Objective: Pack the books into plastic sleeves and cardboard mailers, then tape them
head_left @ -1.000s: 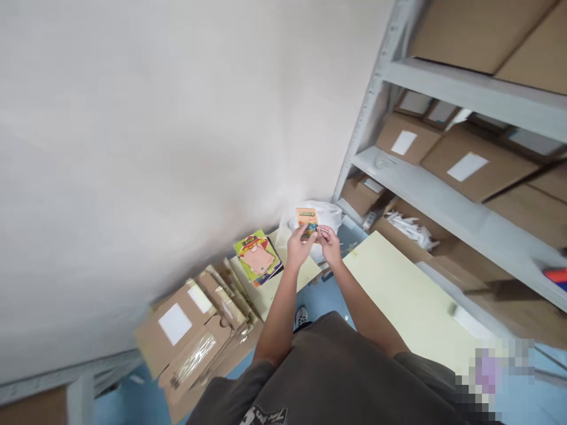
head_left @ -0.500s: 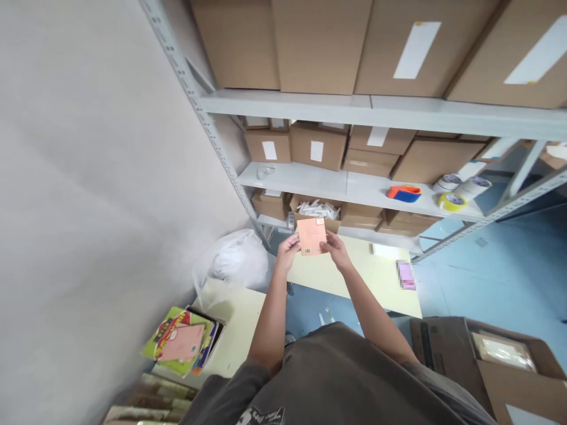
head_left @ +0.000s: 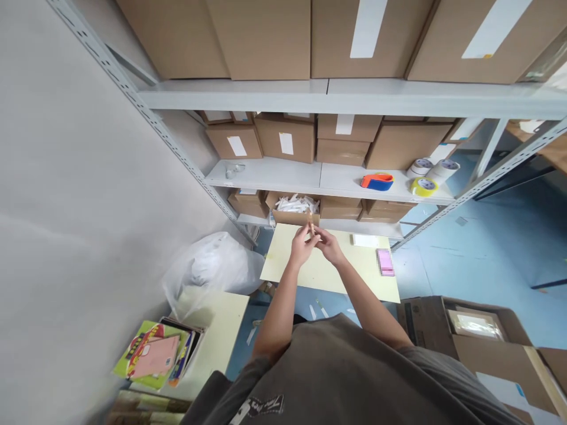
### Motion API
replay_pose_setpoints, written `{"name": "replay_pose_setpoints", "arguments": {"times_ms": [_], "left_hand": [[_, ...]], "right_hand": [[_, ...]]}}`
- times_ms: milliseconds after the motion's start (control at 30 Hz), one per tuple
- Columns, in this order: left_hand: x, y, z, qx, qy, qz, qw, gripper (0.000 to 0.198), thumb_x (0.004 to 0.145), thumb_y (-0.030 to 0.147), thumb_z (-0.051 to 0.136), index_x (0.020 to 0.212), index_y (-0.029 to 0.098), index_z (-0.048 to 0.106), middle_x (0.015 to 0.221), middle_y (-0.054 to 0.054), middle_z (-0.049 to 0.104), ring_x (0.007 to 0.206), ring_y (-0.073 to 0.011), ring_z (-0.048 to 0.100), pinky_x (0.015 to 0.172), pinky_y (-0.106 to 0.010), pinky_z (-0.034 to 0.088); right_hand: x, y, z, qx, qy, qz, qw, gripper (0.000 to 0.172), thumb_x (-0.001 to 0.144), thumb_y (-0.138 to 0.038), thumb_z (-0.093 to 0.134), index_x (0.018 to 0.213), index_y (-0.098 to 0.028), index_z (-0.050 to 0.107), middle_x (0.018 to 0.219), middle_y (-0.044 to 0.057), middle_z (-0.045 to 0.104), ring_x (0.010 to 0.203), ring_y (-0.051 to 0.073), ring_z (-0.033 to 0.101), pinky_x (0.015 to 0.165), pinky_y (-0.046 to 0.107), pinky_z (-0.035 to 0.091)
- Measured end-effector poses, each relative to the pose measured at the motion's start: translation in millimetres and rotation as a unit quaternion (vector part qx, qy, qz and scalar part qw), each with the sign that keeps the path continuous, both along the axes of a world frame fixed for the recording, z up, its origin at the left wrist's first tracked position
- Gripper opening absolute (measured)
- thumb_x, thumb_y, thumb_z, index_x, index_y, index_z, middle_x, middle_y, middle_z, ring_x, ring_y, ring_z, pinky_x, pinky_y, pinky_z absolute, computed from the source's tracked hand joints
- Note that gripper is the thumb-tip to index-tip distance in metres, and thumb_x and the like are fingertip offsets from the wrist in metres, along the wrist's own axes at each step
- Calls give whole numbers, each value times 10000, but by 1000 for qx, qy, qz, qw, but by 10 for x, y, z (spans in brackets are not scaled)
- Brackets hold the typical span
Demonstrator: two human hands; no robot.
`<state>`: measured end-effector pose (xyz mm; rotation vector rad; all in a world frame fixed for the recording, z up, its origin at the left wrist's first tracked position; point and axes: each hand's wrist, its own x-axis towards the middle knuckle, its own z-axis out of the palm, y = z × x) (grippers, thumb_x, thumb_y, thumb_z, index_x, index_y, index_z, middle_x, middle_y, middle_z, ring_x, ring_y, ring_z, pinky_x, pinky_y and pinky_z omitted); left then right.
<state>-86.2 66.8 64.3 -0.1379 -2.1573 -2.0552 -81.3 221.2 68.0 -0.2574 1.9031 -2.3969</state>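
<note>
A thin pink booklet (head_left: pixel 310 219) is turned almost edge-on to me above the pale yellow table (head_left: pixel 283 262), so only a narrow strip of it shows. My left hand (head_left: pixel 303 245) pinches it from the left. On the other side, my right hand (head_left: pixel 329 245) has its fingers closed on the same booklet, close to the left fingertips. A similar pink booklet (head_left: pixel 156 356) lies on top of a stack of colourful books (head_left: pixel 146 330) at the lower left.
Ahead stands a metal rack (head_left: pixel 274 94) with cardboard boxes (head_left: pixel 283 139), tape rolls (head_left: pixel 424 186) and an orange-blue band (head_left: pixel 377 181). A white plastic bag (head_left: pixel 221 262) sits at left. A pink pack (head_left: pixel 385 262) lies on the table; an open carton (head_left: pixel 469 330) stands lower right.
The booklet has turned from face-on to nearly edge-on, and my hands have come closer together around it. My view has shifted slightly to the right.
</note>
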Motion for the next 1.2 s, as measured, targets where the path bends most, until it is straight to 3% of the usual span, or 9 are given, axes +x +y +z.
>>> {"name": "replay_pose_setpoints", "arguments": {"times_ms": [133, 300, 433, 567, 667, 733, 867, 1000, 1200], "left_hand": [[-245, -107, 13, 69, -17, -64, 995, 573, 887, 454, 822, 1385, 182, 736, 1336, -133, 765, 1267, -311, 705, 1069, -423, 597], [-590, -410, -37, 152, -61, -159, 974, 680, 855, 491, 835, 1441, 169, 707, 1375, -132, 764, 1287, -319, 709, 1140, -494, 552], [-708, -426, -60, 92, -59, -83, 990, 671, 840, 473, 859, 1430, 184, 716, 1392, -145, 750, 1283, -324, 705, 1113, -477, 563], [-703, -310, 14, -2, -17, -80, 997, 547, 870, 443, 856, 1348, 193, 761, 1333, -145, 765, 1251, -316, 706, 1045, -411, 588], [-718, -256, 62, 9, -11, -159, 987, 488, 896, 469, 821, 1284, 177, 775, 1201, -119, 801, 1133, -283, 740, 985, -376, 602], [-766, -281, 60, 57, -34, -172, 983, 518, 884, 491, 819, 1284, 166, 773, 1189, -111, 807, 1105, -275, 746, 965, -367, 607], [-890, -404, -10, 163, -128, -219, 954, 724, 798, 513, 877, 1415, 169, 721, 1319, -129, 775, 1109, -290, 752, 899, -387, 638], [-947, -438, -105, 141, -145, -195, 960, 772, 756, 480, 912, 1436, 166, 725, 1266, -124, 794, 1072, -274, 749, 868, -373, 643], [-1024, -465, -416, 112, -160, -162, 967, 687, 778, 376, 883, 1416, 168, 738, 1131, -88, 786, 937, -205, 730, 810, -335, 645]], "right_hand": [[-136, 17, -58, 65, 17, -50, 996, 564, 779, -442, 808, 1326, -310, 774, 1503, 75, 675, 1471, 351, 540, 1114, 512, 549], [-368, 104, -73, 40, -45, -131, 990, 563, 773, -503, 829, 1273, -255, 755, 1213, 93, 800, 1094, 302, 734, 982, 495, 602], [-421, 57, -17, -2, -64, -142, 988, 492, 768, -479, 838, 1189, -238, 761, 1027, 59, 825, 793, 229, 724, 771, 406, 613], [-384, -93, 49, 31, -4, -145, 989, 492, 814, -485, 809, 1251, -261, 775, 1234, 81, 806, 1064, 295, 750, 886, 430, 611], [-359, -166, 44, 84, 42, -103, 990, 476, 810, -460, 806, 1251, -284, 803, 1404, 92, 743, 1390, 345, 619, 1028, 446, 581], [-363, -149, 15, 101, 33, -149, 983, 503, 815, -461, 794, 1290, -298, 783, 1451, 92, 713, 1436, 337, 582, 1074, 466, 567], [-392, -28, -41, 50, -51, -218, 973, 573, 768, -489, 847, 1281, -265, 725, 1339, 116, 763, 1246, 333, 699, 1005, 507, 608], [-398, 8, -61, -31, -101, -188, 976, 599, 692, -472, 903, 1203, -241, 694, 1131, 102, 826, 1017, 324, 772, 835, 459, 643], [-470, 1, -210, -18, -134, -196, 971, 546, 694, -403, 853, 1201, -241, 734, 1059, 67, 811, 912, 270, 743, 766, 396, 613]]}}
